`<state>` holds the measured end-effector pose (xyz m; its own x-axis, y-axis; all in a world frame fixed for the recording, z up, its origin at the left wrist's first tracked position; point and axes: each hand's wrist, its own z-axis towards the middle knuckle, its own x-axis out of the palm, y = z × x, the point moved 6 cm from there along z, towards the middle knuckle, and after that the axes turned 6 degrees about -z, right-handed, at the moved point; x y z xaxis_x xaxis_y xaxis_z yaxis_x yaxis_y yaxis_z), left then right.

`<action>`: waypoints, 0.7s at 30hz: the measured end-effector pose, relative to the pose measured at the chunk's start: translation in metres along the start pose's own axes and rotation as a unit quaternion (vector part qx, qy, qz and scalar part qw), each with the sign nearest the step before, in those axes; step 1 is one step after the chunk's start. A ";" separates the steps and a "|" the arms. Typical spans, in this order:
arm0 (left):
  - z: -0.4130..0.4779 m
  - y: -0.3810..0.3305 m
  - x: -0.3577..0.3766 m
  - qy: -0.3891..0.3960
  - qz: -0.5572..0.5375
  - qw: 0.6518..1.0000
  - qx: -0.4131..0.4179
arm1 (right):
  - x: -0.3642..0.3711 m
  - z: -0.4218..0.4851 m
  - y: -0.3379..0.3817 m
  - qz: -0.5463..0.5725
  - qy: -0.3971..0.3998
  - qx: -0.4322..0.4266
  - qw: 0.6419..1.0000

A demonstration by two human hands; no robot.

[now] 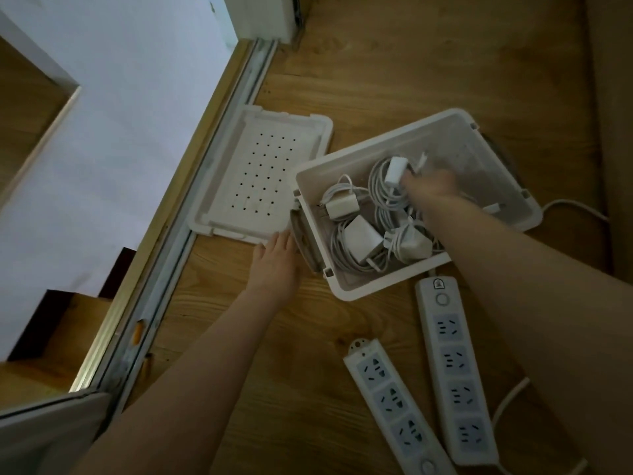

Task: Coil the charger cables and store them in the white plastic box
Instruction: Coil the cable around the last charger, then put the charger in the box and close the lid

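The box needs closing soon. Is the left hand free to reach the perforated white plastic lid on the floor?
Probably yes: the left hand lies open, holding nothing, at the near edge of the perforated white plastic lid, with nothing between.

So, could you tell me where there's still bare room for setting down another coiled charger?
The box looks bare at its far right end, past the right hand; coiled chargers crowd its near left half.

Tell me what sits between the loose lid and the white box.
Head view: only the grey side handle of the box, with the left hand by the gap's near end.
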<state>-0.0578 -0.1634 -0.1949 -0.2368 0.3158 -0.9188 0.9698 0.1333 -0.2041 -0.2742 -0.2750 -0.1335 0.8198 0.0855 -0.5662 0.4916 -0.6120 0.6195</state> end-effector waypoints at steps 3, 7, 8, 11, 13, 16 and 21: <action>0.009 -0.003 0.002 -0.019 0.049 0.999 -0.008 | 0.007 0.003 -0.006 -0.086 0.024 -0.024 0.996; 0.013 -0.005 -0.007 -0.040 0.061 0.997 -0.023 | 0.001 -0.012 -0.003 -0.177 -0.070 -0.102 0.976; 0.014 -0.003 -0.007 -0.031 0.060 0.997 -0.030 | 0.000 -0.022 -0.002 -0.168 -0.091 -0.127 0.973; 0.013 0.005 -0.002 -0.021 0.040 0.997 -0.069 | 0.005 -0.060 -0.003 -0.175 -0.117 -0.234 0.949; 0.006 0.011 0.004 -0.014 0.031 0.992 -0.118 | 0.021 -0.089 -0.007 -0.226 -0.072 -0.337 0.911; -0.011 0.012 0.013 -0.005 0.033 0.989 -0.147 | 0.035 -0.131 -0.022 -0.249 0.021 -0.434 0.866; -0.037 0.015 -0.011 -0.088 0.008 0.993 -0.080 | 0.053 -0.154 -0.057 -0.267 0.163 -0.416 0.854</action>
<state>-0.0425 -0.1305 -0.1753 -0.1937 0.1521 -0.9692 0.9487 0.2807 -0.1456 -0.2134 -0.1146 -0.1149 0.3845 0.4754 -0.7913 0.7478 0.3422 0.5690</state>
